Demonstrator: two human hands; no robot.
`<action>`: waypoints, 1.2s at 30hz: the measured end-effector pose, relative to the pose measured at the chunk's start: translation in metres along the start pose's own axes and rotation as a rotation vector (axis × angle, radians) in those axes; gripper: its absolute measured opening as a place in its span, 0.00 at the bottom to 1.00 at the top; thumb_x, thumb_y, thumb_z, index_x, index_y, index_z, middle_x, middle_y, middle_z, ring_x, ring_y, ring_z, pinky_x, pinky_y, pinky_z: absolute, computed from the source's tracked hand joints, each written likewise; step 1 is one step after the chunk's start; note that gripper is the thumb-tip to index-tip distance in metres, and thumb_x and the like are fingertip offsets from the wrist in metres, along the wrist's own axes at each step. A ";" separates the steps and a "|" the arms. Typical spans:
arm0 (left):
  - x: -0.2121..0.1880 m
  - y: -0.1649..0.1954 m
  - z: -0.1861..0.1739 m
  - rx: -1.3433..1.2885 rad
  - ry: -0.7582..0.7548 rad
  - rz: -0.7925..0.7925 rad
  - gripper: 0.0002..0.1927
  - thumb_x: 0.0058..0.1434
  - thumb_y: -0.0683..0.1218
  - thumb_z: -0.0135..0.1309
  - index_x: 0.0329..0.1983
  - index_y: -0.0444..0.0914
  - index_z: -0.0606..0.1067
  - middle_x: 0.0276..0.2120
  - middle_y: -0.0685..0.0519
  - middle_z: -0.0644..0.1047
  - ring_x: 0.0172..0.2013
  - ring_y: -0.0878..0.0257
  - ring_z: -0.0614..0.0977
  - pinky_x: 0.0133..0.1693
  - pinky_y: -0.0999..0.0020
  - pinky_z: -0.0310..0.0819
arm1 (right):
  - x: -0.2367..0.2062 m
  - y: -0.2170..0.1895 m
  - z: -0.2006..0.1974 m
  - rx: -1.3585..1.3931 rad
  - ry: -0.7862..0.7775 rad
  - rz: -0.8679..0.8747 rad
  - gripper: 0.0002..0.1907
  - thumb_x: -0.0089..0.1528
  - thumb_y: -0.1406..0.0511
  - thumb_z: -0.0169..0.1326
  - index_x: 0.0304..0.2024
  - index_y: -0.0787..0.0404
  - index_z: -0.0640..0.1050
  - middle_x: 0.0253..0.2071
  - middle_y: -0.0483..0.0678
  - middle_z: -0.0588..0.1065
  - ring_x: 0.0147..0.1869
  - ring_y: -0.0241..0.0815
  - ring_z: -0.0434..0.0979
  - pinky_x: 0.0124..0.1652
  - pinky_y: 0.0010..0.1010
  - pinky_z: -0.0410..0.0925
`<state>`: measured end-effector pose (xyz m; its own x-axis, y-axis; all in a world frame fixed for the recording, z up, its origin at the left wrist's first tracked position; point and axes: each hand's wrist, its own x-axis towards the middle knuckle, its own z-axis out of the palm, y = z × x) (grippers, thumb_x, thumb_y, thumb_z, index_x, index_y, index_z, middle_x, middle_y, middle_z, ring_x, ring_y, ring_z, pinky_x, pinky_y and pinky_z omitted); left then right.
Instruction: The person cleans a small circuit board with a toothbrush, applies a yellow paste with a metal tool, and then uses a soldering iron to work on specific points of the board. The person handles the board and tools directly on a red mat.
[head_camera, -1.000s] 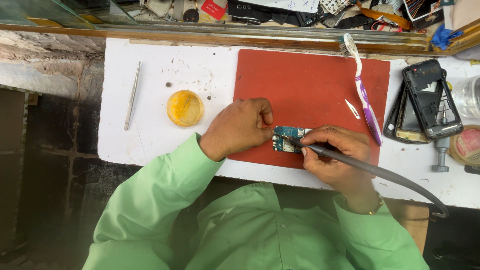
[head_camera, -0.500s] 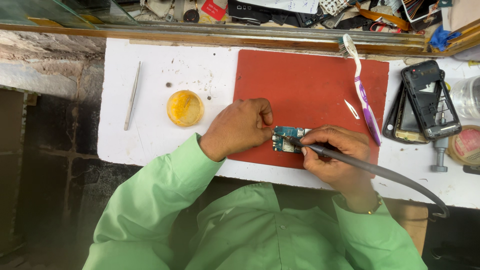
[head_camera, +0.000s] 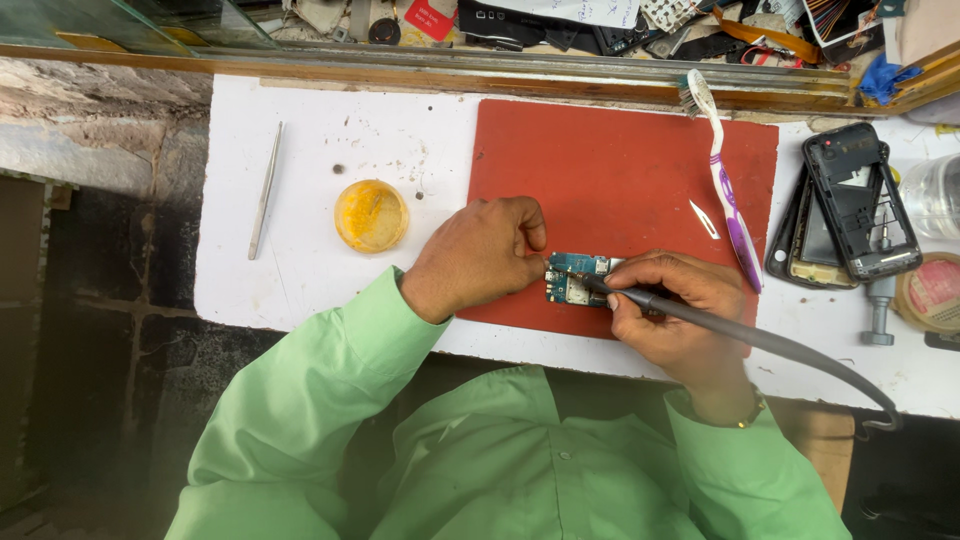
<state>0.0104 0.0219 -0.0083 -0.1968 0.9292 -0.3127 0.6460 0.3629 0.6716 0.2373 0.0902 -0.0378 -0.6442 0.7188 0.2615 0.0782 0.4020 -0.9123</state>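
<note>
A small blue-green circuit board (head_camera: 574, 277) lies on the near edge of a red mat (head_camera: 620, 170). My left hand (head_camera: 478, 255) pinches the board's left edge and holds it down. My right hand (head_camera: 668, 305) grips a dark soldering iron (head_camera: 720, 325) like a pen, its tip resting on the board. The iron's black cord (head_camera: 850, 375) runs off to the right. Both arms wear light green sleeves.
Left of the mat sit a round yellow flux tin (head_camera: 371, 215) and metal tweezers (head_camera: 265, 190) on the white table (head_camera: 300, 130). A toothbrush (head_camera: 722, 180) and a small blade (head_camera: 704, 219) lie on the mat's right. An opened phone shell (head_camera: 850, 215) and tape roll (head_camera: 935, 290) sit right.
</note>
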 end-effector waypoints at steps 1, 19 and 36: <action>0.000 0.000 0.000 0.003 -0.001 -0.006 0.10 0.48 0.45 0.63 0.31 0.39 0.76 0.24 0.52 0.80 0.29 0.55 0.83 0.33 0.60 0.76 | 0.000 0.000 -0.001 -0.008 0.003 0.007 0.09 0.53 0.77 0.61 0.37 0.67 0.81 0.36 0.50 0.80 0.35 0.33 0.80 0.31 0.21 0.72; 0.001 0.002 0.001 -0.001 0.000 -0.027 0.10 0.48 0.46 0.64 0.30 0.40 0.77 0.24 0.53 0.80 0.29 0.56 0.83 0.33 0.61 0.76 | 0.000 -0.005 -0.001 -0.069 0.022 0.020 0.10 0.52 0.77 0.62 0.36 0.67 0.81 0.36 0.51 0.81 0.36 0.35 0.82 0.33 0.22 0.74; 0.000 -0.004 -0.008 -0.093 -0.108 0.047 0.13 0.48 0.45 0.63 0.35 0.38 0.75 0.19 0.55 0.78 0.22 0.61 0.81 0.28 0.64 0.73 | -0.007 0.007 -0.004 0.063 0.026 0.028 0.08 0.56 0.77 0.61 0.38 0.69 0.80 0.39 0.53 0.81 0.39 0.36 0.82 0.36 0.22 0.75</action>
<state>0.0020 0.0207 -0.0058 -0.0844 0.9343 -0.3464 0.5802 0.3287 0.7452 0.2456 0.0906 -0.0450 -0.6221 0.7442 0.2434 0.0472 0.3460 -0.9370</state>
